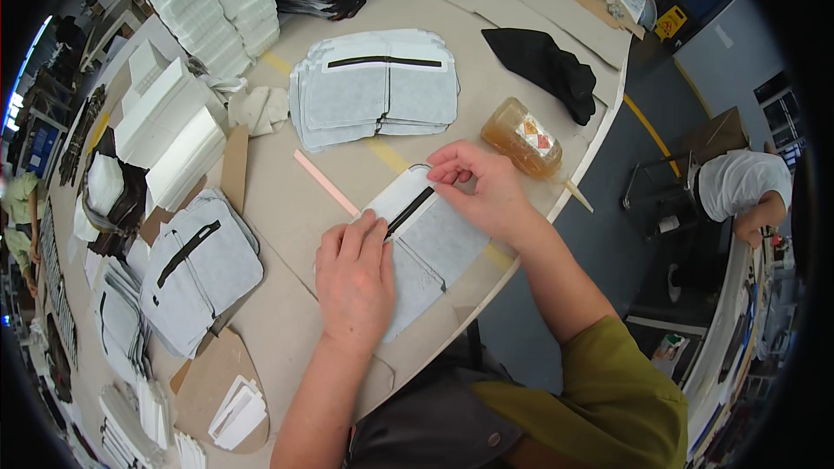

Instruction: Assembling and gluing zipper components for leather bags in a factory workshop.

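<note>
A pale grey fabric panel (419,280) with a black slot-shaped strip lies on the table in front of me, a white band along its far edge. Flat on its left end rests my left hand (354,282), fingers stretched and close together. My right hand (482,187) is at the far right corner of the panel, thumb and fingers closed in a pinch; what lies between the fingertips is hidden. Beyond the left fingertips is a flat peach-coloured stick (326,182). A stack of similar panels (373,91) sits farther back.
Right of the panel lies a bottle of amber liquid (523,139) with a brush handle (579,196). Black cloth (547,69) is behind it. More panels (201,269) and white stacks (174,122) fill the left. A person (745,187) works at far right.
</note>
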Available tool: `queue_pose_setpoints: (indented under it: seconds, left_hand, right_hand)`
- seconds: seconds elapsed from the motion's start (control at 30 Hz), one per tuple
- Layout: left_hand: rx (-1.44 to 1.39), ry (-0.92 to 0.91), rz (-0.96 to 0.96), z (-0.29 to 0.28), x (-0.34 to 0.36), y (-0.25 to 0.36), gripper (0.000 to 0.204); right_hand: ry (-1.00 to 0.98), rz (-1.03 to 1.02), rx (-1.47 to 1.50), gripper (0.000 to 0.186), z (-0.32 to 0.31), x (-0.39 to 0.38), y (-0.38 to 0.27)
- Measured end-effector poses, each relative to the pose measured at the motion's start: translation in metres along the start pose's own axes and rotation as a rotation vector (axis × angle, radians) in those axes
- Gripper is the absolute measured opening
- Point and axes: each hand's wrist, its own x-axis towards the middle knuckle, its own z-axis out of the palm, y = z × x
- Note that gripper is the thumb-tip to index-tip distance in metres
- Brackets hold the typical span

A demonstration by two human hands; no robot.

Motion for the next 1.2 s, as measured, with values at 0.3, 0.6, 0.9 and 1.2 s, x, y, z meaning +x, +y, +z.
queue_pose_setpoints:
  seconds: [0.3, 0.6, 0.9, 1.2]
  left_hand:
    - [-0.033, 0.027, -0.026, -0.001, 0.000, 0.002, 0.028]
    - [-0.033, 0.013, -0.014, -0.001, -0.003, 0.001, 0.032]
    - [-0.124, -0.008, -0.059, -0.010, -0.015, -0.002, 0.035]
    - [0.032, -0.067, -0.031, -0.018, -0.035, 0.011, 0.048]
  right_hand:
    - [-0.042, -0.082, -0.218, 0.028, 0.004, 0.004, -0.008]
    - [-0.222, -0.211, -0.144, 0.030, 0.020, 0.011, -0.007]
    - [-0.313, -0.207, -0.145, 0.037, 0.012, 0.011, -0.013]
    - [-0.297, -0.300, -0.220, 0.041, 0.015, 0.007, -0.020]
